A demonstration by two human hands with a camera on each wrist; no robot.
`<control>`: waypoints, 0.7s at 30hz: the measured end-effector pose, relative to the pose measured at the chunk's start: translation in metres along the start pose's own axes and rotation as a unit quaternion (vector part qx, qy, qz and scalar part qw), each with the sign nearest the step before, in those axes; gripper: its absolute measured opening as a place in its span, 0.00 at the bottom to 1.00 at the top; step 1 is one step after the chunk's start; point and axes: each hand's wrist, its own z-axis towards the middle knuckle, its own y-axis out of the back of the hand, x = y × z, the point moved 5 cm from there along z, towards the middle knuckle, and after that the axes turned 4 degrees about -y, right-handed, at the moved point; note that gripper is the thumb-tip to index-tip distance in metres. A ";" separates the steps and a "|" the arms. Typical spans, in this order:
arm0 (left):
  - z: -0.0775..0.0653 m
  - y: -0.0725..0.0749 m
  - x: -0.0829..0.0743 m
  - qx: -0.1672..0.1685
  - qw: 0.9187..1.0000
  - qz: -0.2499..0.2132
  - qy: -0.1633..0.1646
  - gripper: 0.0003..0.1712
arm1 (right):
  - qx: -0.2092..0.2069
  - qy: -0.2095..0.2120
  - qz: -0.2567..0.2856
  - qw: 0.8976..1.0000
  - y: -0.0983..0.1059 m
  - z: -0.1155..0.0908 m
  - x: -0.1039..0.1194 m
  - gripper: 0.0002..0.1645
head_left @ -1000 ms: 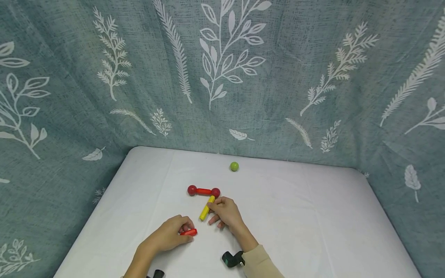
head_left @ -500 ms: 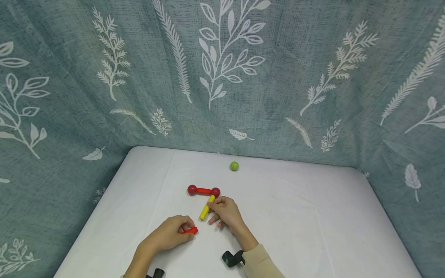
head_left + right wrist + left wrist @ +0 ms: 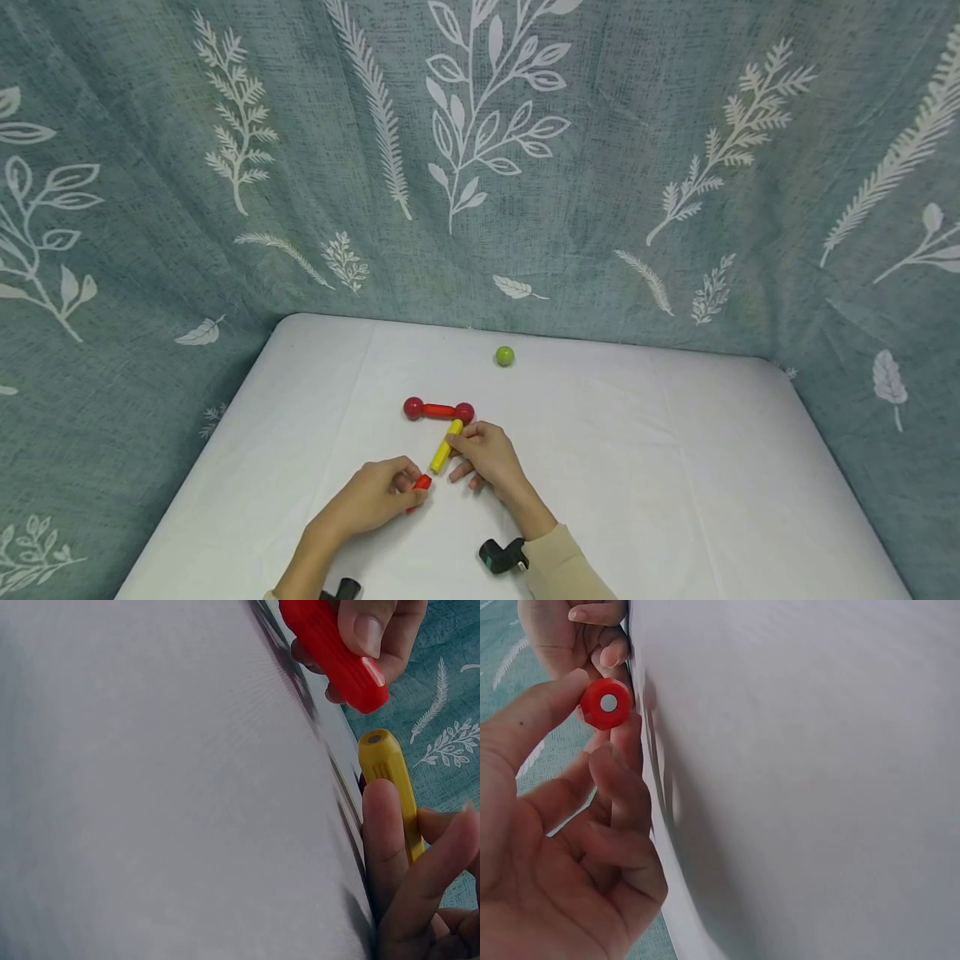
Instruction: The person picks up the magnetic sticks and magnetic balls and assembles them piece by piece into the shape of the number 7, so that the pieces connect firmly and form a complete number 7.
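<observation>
My left hand (image 3: 375,497) pinches a red magnetic rod (image 3: 423,482) between thumb and fingers. In the left wrist view, the round silver magnet (image 3: 609,703) in its end faces the camera. A yellow magnetic rod (image 3: 441,456) is pinched in my right hand (image 3: 487,460), its far end right at a red ball (image 3: 464,412). Another red rod (image 3: 438,411) lies between that ball and a second red ball (image 3: 413,407). The right wrist view shows a small gap between the held red rod (image 3: 337,656) and the yellow rod's near end (image 3: 379,742).
A green ball (image 3: 505,356) lies near the back edge of the white-covered table (image 3: 600,467). A patterned green curtain (image 3: 562,208) hangs behind and at the sides. Black wrist cameras sit at both wrists, the right one (image 3: 498,556) close above the cloth.
My left hand has moved slightly right and forward, turning the red rod so its end points toward the yellow rod. The right hand keeps its place on the yellow rod.
</observation>
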 end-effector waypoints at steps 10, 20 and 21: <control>0.005 -0.002 0.003 -0.009 1.000 0.010 0.008 0.12 | -0.001 0.005 0.003 1.000 0.000 0.000 0.001 0.21; 0.008 -0.005 -0.001 -0.011 1.000 -0.001 0.011 0.13 | 0.005 0.007 0.007 1.000 0.000 0.000 0.001 0.22; 0.008 -0.005 -0.001 -0.010 1.000 0.000 0.011 0.13 | 0.005 0.007 0.007 1.000 0.000 0.000 0.001 0.22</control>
